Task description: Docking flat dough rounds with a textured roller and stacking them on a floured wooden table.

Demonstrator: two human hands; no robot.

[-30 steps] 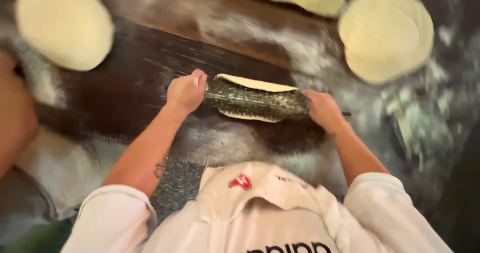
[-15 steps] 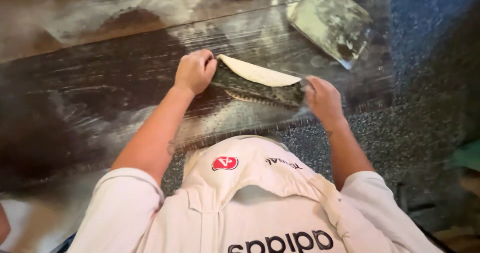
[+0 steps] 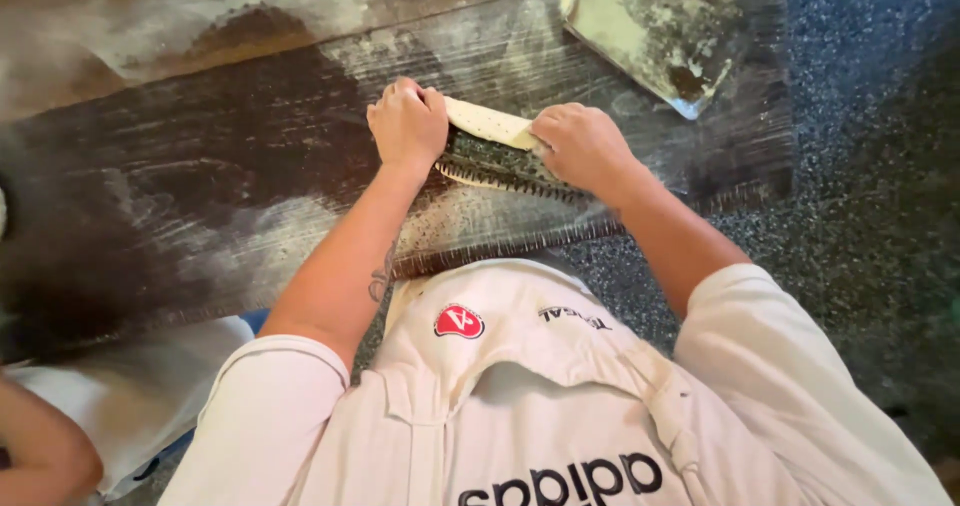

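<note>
Thinly rolled pale dough, dotted

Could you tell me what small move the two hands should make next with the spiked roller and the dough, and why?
Probably push the spiked roller forward across the dough. The left hand and the right hand each grip one end, and only a pale strip of dough shows past the roller's far edge, so that part seems yet to be rolled. The floured board beyond it lies bare.

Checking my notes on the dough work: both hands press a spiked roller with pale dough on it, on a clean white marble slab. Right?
Not quite. The left hand and right hand do press the spiked roller with the pale dough, but the head view shows a dark, flour-dusted wooden board, not white marble.
</note>
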